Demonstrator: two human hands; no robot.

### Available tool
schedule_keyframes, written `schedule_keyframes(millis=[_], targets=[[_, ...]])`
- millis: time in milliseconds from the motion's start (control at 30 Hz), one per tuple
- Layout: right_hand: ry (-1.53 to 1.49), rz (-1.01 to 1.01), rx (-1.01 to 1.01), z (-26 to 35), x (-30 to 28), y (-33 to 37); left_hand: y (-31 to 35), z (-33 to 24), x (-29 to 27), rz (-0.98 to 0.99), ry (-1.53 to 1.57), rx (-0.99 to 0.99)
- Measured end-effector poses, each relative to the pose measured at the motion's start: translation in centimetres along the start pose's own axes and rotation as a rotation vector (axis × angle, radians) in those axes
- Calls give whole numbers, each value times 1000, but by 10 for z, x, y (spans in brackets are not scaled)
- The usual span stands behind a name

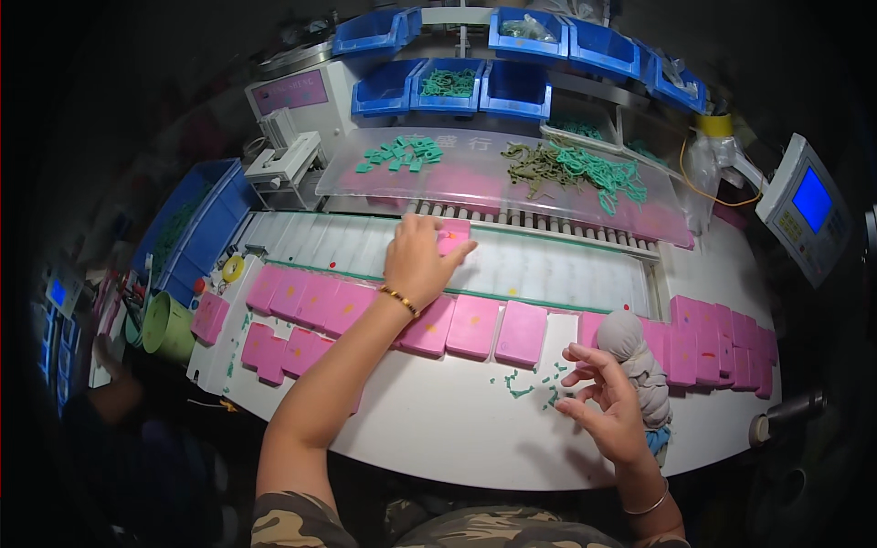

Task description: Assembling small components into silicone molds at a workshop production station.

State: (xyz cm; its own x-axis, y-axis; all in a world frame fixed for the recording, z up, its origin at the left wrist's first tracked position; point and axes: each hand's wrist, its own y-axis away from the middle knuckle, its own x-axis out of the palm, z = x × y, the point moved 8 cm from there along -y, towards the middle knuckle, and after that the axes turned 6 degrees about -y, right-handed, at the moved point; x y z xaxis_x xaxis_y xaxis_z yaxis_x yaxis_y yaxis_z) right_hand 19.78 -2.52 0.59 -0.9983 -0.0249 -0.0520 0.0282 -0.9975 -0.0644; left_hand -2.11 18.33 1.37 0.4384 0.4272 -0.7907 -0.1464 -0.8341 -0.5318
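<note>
My left hand (416, 260) reaches over the white conveyor strip and is closed around a pink block (453, 236), thumb on its near right side. The block lies at the strip's far edge, beside the rollers; my fingers partly hide it. My right hand (607, 406) hovers over the near part of the table, fingers curved and apart, with nothing in it. Small green scraps (521, 384) lie on the table to its left. A grey cloth-wrapped bundle (644, 370) stands just behind and right of that hand. A row of pink blocks (472, 327) runs along the strip's near side.
Behind the strip, a clear raised sheet (365, 183) carries green pieces (402, 153) and green and olive strands (603, 178). Blue bins (525, 89) rise at the back. Stacked pink blocks (699, 342) and a screen unit (808, 210) stand right; a green bin (167, 324) left.
</note>
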Motion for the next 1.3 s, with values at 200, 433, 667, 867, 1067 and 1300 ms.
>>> schedule_keyframes(millis=[200, 433, 667, 867, 1067, 1300], targets=[[28, 24, 57, -6, -5, 4, 64, 21, -92, 12, -60, 52], [139, 147, -3, 5, 19, 0, 165, 32, -120, 317, -398, -63], [178, 300, -23, 5, 48, 6, 172, 14, -108, 313, -143, -13], [180, 316, 2, 2, 52, 8, 159, -23, -81, 528, 393, -35], [65, 188, -122, 14, 50, 3, 147, -94, -65, 536, 1014, 67], [323, 240, -367, 46, 42, 1, 137, -111, -58, 694, 1164, 233]])
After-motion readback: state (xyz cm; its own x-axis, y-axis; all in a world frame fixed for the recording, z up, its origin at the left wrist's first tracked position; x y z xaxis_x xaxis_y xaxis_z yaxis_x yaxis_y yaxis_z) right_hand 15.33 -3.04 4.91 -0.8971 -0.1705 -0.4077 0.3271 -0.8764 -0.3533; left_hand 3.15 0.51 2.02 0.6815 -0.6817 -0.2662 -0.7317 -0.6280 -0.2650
